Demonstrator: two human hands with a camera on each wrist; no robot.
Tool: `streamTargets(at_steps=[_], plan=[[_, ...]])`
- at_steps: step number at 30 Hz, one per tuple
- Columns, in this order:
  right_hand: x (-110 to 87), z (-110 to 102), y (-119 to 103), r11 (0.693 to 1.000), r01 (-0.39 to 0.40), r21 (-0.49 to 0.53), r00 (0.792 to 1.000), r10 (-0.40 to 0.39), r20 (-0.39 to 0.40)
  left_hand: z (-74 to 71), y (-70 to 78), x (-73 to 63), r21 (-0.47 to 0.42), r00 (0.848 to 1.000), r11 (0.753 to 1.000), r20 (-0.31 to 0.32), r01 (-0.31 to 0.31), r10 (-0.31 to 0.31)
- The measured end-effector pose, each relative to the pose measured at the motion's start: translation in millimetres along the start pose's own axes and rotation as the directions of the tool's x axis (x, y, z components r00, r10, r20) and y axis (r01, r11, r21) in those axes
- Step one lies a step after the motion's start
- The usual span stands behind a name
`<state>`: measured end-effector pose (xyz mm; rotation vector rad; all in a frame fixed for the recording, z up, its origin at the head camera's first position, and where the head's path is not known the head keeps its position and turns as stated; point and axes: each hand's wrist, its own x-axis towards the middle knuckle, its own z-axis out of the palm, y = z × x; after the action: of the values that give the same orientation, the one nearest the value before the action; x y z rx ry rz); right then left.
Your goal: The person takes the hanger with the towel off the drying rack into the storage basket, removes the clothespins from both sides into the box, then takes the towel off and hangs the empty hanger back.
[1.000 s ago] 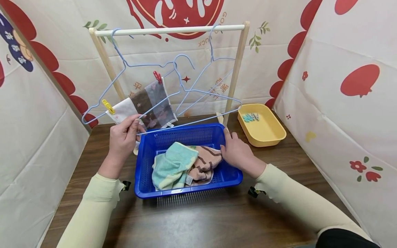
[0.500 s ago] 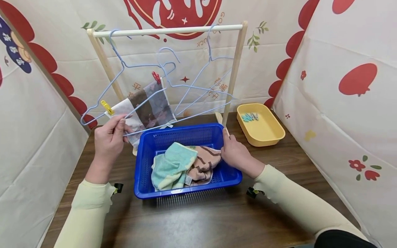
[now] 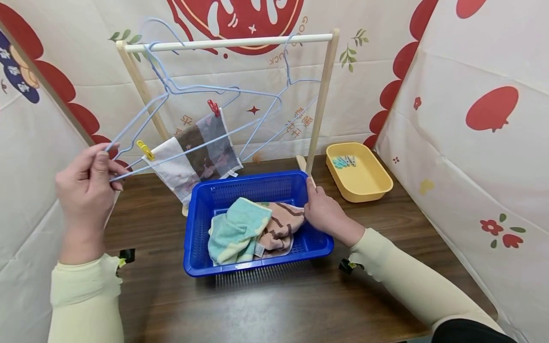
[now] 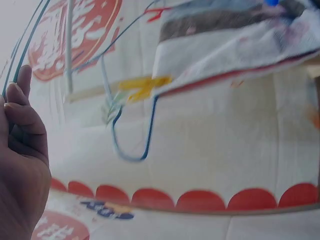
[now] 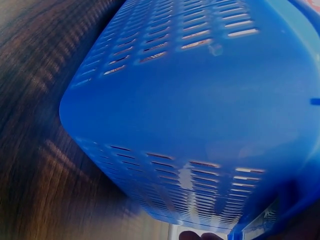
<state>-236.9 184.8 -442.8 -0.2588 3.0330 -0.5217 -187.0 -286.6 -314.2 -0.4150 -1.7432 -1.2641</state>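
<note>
My left hand pinches one end of a light blue wire hanger, held tilted before the rack. Its hook overlaps the rail near the left end. A second hanger hangs there, bearing a white, brown and grey cloth clipped by a yellow clothespin and a red clothespin. My right hand grips the right rim of a blue basket, near the rack's post; its fingers are mostly hidden. Inside lie a turquoise towel and a pink-brown towel.
A yellow tub with several clothespins stands at the right back. Another blue hanger hangs at the rack's right. The dark wooden tabletop shows in front of the basket, with cloth walls around.
My left hand has moved left, bringing the held hanger from mid-rack to the left end, its hook now level with the rail. My right hand and the basket have stayed put.
</note>
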Motion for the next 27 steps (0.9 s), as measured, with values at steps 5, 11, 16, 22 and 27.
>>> streamTargets(at_steps=[5,11,16,22,27], plan=[[-1.1,-1.0,-1.2,1.0,0.002,0.007,1.0,-0.002,0.0,-14.1,13.4,12.1,0.025,0.998,1.0,-0.069,0.009,-0.007],[-1.6,-1.1,-1.1,1.0,0.0,0.014,1.0,0.0,0.0,-11.0,11.7,19.5,0.091,0.998,0.996,-0.058,-0.001,0.007],[-2.2,-0.9,0.3,1.0,0.008,0.013,1.0,-0.008,-0.012,15.9,-2.9,23.1,0.145,0.999,0.989,-0.017,-0.034,0.037],[-3.6,-0.3,0.9,0.999,0.022,0.034,0.999,-0.021,-0.029,55.8,-8.9,26.1,0.24,0.994,0.964,0.033,-0.111,0.107],[-3.2,-1.2,-0.1,0.999,0.021,0.041,0.999,-0.019,-0.032,83.7,-7.7,28.4,0.283,0.986,0.946,0.084,-0.159,0.141]])
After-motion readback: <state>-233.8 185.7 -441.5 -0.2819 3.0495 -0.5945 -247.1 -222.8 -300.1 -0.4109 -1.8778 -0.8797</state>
